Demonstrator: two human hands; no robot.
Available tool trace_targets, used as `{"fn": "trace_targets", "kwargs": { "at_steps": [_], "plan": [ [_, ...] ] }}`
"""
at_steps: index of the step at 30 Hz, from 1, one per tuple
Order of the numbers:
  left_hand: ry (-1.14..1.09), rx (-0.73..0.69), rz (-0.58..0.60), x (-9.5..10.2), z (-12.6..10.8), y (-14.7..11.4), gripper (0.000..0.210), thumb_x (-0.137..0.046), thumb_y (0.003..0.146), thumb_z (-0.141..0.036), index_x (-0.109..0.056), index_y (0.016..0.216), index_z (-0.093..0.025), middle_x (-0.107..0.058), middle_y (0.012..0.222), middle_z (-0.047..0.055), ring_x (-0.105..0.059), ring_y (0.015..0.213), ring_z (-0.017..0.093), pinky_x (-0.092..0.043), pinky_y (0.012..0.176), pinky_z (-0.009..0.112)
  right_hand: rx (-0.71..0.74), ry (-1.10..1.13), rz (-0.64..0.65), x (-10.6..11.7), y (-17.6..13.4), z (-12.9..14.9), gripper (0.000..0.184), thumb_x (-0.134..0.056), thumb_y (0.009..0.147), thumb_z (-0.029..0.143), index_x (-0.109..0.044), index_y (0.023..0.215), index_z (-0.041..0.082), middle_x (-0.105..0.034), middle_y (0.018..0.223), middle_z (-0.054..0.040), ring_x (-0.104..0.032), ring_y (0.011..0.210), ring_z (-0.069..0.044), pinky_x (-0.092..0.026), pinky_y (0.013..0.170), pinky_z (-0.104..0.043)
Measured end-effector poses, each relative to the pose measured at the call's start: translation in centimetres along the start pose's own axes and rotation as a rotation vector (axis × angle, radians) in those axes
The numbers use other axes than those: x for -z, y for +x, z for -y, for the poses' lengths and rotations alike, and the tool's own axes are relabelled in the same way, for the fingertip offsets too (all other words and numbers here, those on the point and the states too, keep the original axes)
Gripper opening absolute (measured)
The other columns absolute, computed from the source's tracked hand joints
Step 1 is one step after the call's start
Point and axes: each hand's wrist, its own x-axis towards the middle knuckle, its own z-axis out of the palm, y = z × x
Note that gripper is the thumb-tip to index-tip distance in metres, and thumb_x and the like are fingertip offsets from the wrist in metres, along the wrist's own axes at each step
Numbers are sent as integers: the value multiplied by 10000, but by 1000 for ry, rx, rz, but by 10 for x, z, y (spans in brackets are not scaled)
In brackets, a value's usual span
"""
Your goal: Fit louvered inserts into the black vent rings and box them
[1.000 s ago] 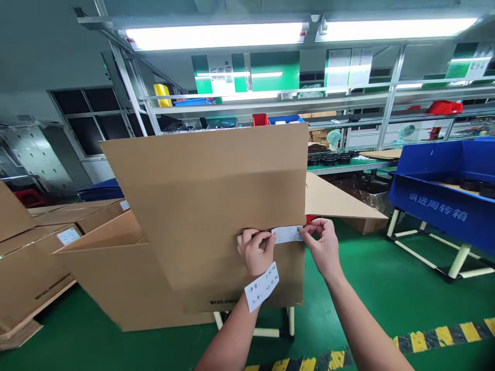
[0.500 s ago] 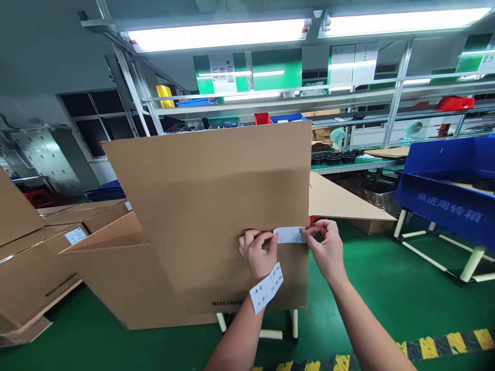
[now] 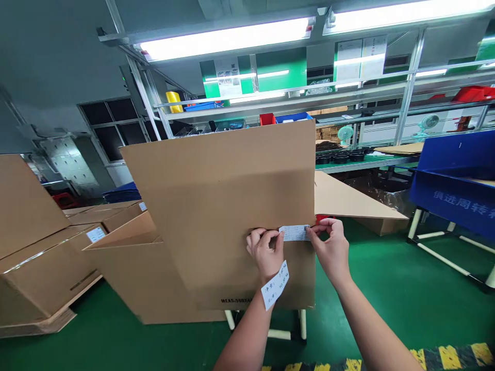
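A small white printed label (image 3: 294,233) lies against the near face of a large open cardboard box (image 3: 232,206), close to its right edge. My left hand (image 3: 266,252) pinches the label's left end between thumb and finger, knuckles near the cardboard. At the right end, my right hand (image 3: 330,250) pinches the label's corner beside the box edge. A second white label with handwriting (image 3: 275,286) is stuck on my left wrist. Printed letters (image 3: 235,300) on the box's lower edge are partly hidden behind my left arm.
Labelled cardboard boxes (image 3: 50,273) stand on the left. A box flap (image 3: 356,198) juts out to the right. Farther right, a blue bin (image 3: 456,190) rests on a pale tube frame. Behind is a shelved workbench (image 3: 359,164) with black parts. Yellow-black tape (image 3: 450,356) marks the green floor.
The whole view has shifted slightly, so the box and hands appear a little farther right. Both hands keep their pinch on the label, which stays at the same spot on the box.
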Motion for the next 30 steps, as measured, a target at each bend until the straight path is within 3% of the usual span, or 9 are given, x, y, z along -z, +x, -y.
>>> {"fn": "trace_targets", "kwargs": {
  "at_steps": [6, 9, 11, 16, 20, 22, 24, 28, 30],
  "plan": [
    [-80, 246, -129, 6, 11, -1, 561, -938, 593, -157, -521, 966, -204, -471, 968, 20, -472, 753, 185, -443, 716, 314, 106, -212, -245, 13, -3, -13, 571, -633, 820, 751, -535, 958, 205, -576, 905, -86, -567, 798, -278, -463, 691, -387],
    [-134, 239, -56, 7, 8, -9, 419, -870, 717, -214, -514, 938, -218, -463, 933, 13, -478, 781, 194, -449, 743, 317, 233, -149, -2, 12, -10, -9, 430, -504, 976, 626, -613, 928, 214, -604, 876, -72, -570, 795, -255, -457, 701, -358],
    [-185, 245, -6, 7, 4, -15, 348, -825, 779, -276, -517, 930, -221, -469, 916, 17, -486, 802, 204, -451, 763, 328, 168, -40, 211, 9, -14, -8, 424, -464, 1002, 604, -635, 929, 224, -637, 826, -47, -589, 726, -230, -456, 654, -328],
    [-261, 283, 59, 12, 2, -22, 287, -767, 820, -361, -518, 855, -222, -489, 866, 17, -495, 757, 192, -460, 737, 320, -160, 0, 88, 18, -28, -18, 576, -571, 853, 770, -638, 888, 199, -657, 785, -58, -583, 656, -234, -444, 599, -323],
    [-284, 296, 90, 14, -5, -28, 272, -725, 844, -408, -526, 855, -223, -512, 854, 18, -511, 751, 186, -460, 701, 302, -172, 227, 589, 25, -61, -5, 474, -635, 904, 647, -673, 802, 186, -642, 768, -45, -561, 730, -218, -424, 641, -295],
    [-294, 306, 105, 14, -9, -31, 272, -723, 839, -415, -531, 853, -223, -521, 856, 19, -515, 752, 184, -456, 694, 299, -241, 371, 754, 24, -78, 7, 401, -682, 912, 575, -669, 813, 187, -644, 776, -32, -554, 725, -203, -430, 651, -285],
    [-317, 316, 133, 16, -10, -32, 260, -727, 824, -408, -548, 856, -222, -533, 867, 23, -520, 756, 183, -454, 702, 303, -280, 432, 782, 26, -90, 19, 357, -715, 905, 533, -651, 808, 195, -635, 759, -18, -546, 697, -194, -428, 629, -279],
    [-388, 327, 224, 23, 2, -30, 227, -720, 796, -425, -630, 852, -224, -587, 849, 36, -545, 753, 193, -459, 729, 323, -45, 254, 677, 39, -95, 37, 284, -708, 933, 440, -648, 763, 220, -614, 748, 0, -540, 729, -200, -406, 680, -297],
    [-421, 359, 265, 29, 10, -29, 251, -707, 800, -469, -654, 801, -224, -615, 806, 39, -563, 751, 202, -464, 735, 329, -22, 244, 622, 47, -90, 37, 262, -707, 936, 431, -652, 782, 227, -610, 770, 2, -537, 741, -200, -404, 687, -297]
  ]
}}
